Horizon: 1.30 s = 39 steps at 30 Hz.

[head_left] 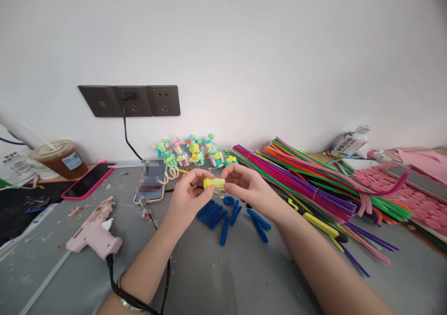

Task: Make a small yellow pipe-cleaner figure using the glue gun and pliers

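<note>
The left hand has its thumb and fingertips closed on the left end of a yellow pipe-cleaner bundle; the right hand pinches its right end. The bundle is held up between the 2 hands, above the grey tabletop.

Just below it lie folded blue pipe-cleaner pieces, some in a tight row, others loose, with a small blue coil among them. Behind the hands, near the wall, small pastel pipe-cleaner figures are crowded together; the fingers come close to the front ones in this view.

To the right, long bundles of coloured pipe cleaners spread over much of that side. A yellow-and-black hand tool lies beside the right forearm, against the stems. Farther right are a plastic bottle and a pink chunky-knit mat with a phone on it.

To the left, a pink glue gun rests on its side, and its black cord runs across the left forearm near a bracelet. Beyond it are a phone in a pink case, a lidded drink cup and a second phone, its screen blurred, with a coiled strap. A 3-section socket panel is on the wall.
</note>
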Motion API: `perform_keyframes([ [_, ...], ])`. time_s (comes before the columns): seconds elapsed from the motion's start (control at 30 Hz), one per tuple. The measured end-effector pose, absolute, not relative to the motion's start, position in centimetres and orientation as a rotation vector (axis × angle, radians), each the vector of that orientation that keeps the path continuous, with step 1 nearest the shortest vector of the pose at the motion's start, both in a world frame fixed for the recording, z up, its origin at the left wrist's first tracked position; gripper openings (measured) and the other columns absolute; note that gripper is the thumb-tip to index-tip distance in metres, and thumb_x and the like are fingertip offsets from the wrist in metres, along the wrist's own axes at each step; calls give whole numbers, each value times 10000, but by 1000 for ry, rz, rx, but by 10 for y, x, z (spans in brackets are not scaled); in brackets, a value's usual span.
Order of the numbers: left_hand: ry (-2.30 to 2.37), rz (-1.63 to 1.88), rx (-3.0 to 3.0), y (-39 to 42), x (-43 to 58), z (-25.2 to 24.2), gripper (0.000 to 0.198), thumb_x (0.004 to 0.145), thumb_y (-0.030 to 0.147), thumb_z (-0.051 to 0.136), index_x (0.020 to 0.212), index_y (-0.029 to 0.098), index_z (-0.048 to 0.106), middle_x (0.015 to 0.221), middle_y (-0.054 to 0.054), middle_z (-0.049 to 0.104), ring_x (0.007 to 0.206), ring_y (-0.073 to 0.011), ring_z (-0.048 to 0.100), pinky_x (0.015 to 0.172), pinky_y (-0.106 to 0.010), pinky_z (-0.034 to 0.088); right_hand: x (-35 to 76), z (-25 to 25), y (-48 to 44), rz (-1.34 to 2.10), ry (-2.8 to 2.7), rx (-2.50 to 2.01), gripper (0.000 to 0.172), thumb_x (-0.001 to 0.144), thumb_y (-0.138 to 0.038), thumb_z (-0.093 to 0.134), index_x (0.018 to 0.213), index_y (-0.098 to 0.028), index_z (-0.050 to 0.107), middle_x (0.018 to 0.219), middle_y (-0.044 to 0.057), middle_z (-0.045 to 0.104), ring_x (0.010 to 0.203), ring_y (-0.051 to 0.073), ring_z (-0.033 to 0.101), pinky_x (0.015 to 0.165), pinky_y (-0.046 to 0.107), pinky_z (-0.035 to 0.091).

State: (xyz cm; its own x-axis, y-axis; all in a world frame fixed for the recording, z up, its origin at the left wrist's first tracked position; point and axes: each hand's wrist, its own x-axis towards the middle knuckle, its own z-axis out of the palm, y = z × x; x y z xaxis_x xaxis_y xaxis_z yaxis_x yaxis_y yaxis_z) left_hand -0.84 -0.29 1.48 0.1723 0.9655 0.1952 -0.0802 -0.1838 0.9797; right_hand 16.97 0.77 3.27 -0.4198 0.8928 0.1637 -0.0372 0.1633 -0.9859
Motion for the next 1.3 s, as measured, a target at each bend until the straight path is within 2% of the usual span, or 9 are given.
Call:
perform_keyframes([
  [0.2, 877, 1260, 1526, -4, -9, 15, 198, 781, 203, 695, 964, 214, 618, 1089, -68, 605, 996, -209, 599, 749, -259, 496, 175, 32, 10, 1556, -1469, -834, 152, 773, -284, 702, 829, -197, 590, 785, -15, 577, 691, 121, 552, 642, 254, 432],
  [0.4, 849, 1258, 1733, -1, -12, 11, 198, 778, 166, 686, 961, 227, 641, 1161, -89, 556, 1091, -245, 573, 783, -288, 493, 178, 33, 8, 1765, -1371, -803, 171, 753, -242, 741, 845, -182, 611, 766, -17, 609, 699, 108, 583, 663, 229, 454],
  [0.7, 790, 1200, 1823, -2, -14, 10, 199, 780, 130, 675, 947, 238, 655, 1047, -54, 546, 984, -202, 564, 761, -277, 460, 186, 32, 10, 1965, -1334, -810, 207, 768, -234, 761, 897, -165, 616, 782, -1, 679, 731, 95, 650, 686, 192, 500],
  [1.3, 700, 1194, 1799, -5, -12, 12, 209, 779, 88, 661, 928, 225, 611, 917, -11, 554, 805, -144, 523, 675, -252, 412, 185, 33, 9, 2034, -1327, -767, 195, 783, -216, 754, 904, -158, 613, 788, -5, 692, 705, 79, 674, 700, 177, 536],
])
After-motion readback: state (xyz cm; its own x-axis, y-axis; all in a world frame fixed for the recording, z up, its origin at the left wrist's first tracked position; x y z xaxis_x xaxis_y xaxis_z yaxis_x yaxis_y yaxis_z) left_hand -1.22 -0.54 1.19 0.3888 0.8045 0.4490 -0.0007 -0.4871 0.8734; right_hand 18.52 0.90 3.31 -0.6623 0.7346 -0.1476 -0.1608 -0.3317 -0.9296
